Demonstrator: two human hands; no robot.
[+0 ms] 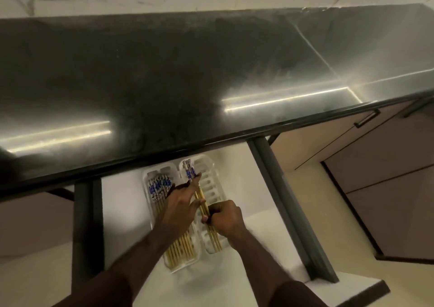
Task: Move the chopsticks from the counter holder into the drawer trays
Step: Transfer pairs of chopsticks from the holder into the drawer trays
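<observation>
Two clear plastic trays lie side by side in the open white drawer [239,165]. The left tray [150,177] holds several bamboo chopsticks [180,248] with blue-patterned tops. The right tray [211,177] holds a few more chopsticks [190,172]. My right hand [225,219] is closed around the shafts of those chopsticks over the right tray. My left hand [180,203] rests flat with fingers spread, touching the same chopsticks and covering part of the left tray. No counter holder is in view.
The dark polished countertop [164,83] overhangs the back of the drawer. Dark drawer rails [281,201] run along both sides. Beige cabinet fronts with a black handle [366,118] stand to the right.
</observation>
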